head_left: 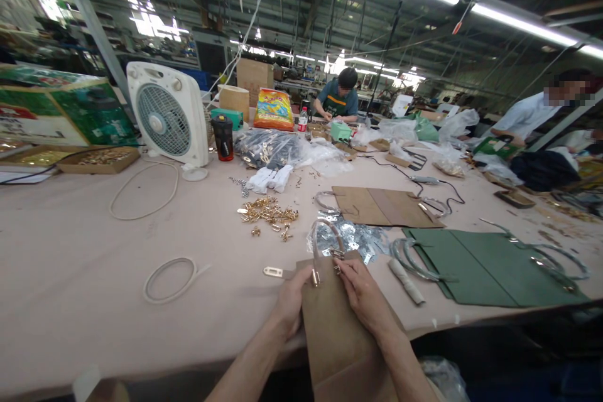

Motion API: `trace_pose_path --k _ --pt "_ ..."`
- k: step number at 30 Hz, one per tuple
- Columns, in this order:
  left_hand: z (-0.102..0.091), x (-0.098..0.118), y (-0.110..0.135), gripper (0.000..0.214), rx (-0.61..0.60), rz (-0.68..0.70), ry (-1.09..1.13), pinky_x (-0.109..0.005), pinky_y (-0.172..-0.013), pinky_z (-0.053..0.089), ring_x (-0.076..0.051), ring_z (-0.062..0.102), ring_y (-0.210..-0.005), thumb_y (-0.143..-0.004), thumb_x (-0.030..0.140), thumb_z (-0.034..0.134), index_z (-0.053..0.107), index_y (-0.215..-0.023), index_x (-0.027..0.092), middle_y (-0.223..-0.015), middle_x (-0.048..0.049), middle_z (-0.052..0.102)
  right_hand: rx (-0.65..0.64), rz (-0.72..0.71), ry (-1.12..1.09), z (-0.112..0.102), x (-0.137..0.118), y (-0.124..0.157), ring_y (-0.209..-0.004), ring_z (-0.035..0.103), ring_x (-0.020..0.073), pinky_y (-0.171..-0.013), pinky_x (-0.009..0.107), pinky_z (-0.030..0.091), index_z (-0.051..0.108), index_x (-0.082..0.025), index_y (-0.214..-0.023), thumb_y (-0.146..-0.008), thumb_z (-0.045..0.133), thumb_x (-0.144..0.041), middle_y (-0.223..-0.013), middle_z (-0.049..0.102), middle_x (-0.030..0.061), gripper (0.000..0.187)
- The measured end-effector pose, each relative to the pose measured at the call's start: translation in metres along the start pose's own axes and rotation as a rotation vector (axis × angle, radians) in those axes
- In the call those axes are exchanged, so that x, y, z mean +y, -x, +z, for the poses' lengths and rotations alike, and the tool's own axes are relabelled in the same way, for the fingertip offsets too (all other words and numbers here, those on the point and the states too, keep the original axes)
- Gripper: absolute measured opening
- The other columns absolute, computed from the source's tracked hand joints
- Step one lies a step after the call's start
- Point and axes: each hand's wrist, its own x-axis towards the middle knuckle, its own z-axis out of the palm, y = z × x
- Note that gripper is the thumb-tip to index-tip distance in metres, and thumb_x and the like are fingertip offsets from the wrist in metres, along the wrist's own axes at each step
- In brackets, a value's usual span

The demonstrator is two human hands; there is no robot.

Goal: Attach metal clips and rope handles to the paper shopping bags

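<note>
A brown bag panel [342, 326] hangs over the table's front edge, with a plastic-wrapped handle [328, 226] looped at its top. My left hand [293, 303] is closed on the panel's left edge, its thumb beside a shiny metal fitting [315, 277]. On the panel's upper right, my right hand [360, 292] pinches a small metal fitting [337, 269] between thumb and fingers. A strap with a gold oval plate [273, 272] sticks out to the left. Just beyond the panel lie flat silver metal plates [360, 239] and a pile of gold hardware [268, 210].
Green panels with wrapped handles [494, 267] and a grey roll [406, 281] lie to the right; another brown panel [381, 206] is behind. At left are a coiled white tube [169, 281] and a fan [164, 114]. A co-worker [340, 97] sits across the table.
</note>
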Motion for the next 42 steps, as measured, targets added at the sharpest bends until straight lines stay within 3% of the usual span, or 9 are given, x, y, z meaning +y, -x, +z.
trace_pose_path --k 5,20,30,42 --pt "0.0023 0.004 -0.0001 0.03 0.004 -0.023 0.036 -0.043 -0.091 0.061 -0.031 0.079 -0.091 -0.085 0.035 0.074 0.077 -0.1 0.009 -0.093 -0.0147 0.082 0.045 0.021 0.022 0.0015 -0.0029 0.002 -0.113 0.067 0.0258 -0.099 0.041 0.058 0.062 -0.028 -0.14 -0.105 0.046 -0.022 -0.119 0.071 0.0105 0.039" --pt "0.0034 0.0026 0.0008 0.024 0.033 -0.024 0.039 -0.043 -0.09 0.062 -0.031 0.079 -0.089 -0.085 0.034 0.074 0.076 -0.092 0.011 -0.089 -0.0134 0.082 0.027 0.032 -0.042 -0.0006 -0.0038 -0.0005 -0.115 0.067 0.0244 -0.102 0.041 0.058 0.068 -0.03 -0.129 -0.107 0.044 -0.025 -0.121 0.071 0.0092 0.033" --pt "0.0024 0.0014 0.0011 0.025 0.046 0.0 0.021 -0.041 -0.088 0.062 -0.031 0.079 -0.089 -0.083 0.035 0.076 0.076 -0.09 0.011 -0.09 -0.0136 0.082 -0.005 0.012 0.002 0.0014 0.0004 -0.0007 -0.118 0.067 0.0244 -0.103 0.04 0.058 0.067 -0.031 -0.136 -0.106 0.046 -0.025 -0.126 0.069 0.0093 0.037" --pt "0.0018 0.0012 -0.0002 0.031 0.041 -0.01 0.04 -0.044 -0.092 0.062 -0.032 0.08 -0.09 -0.081 0.033 0.078 0.076 -0.102 0.01 -0.091 -0.0139 0.082 0.021 -0.02 0.075 0.0081 0.0032 0.0018 -0.116 0.069 0.0238 -0.101 0.038 0.06 0.063 -0.035 -0.142 -0.104 0.043 -0.017 -0.127 0.069 0.0087 0.046"
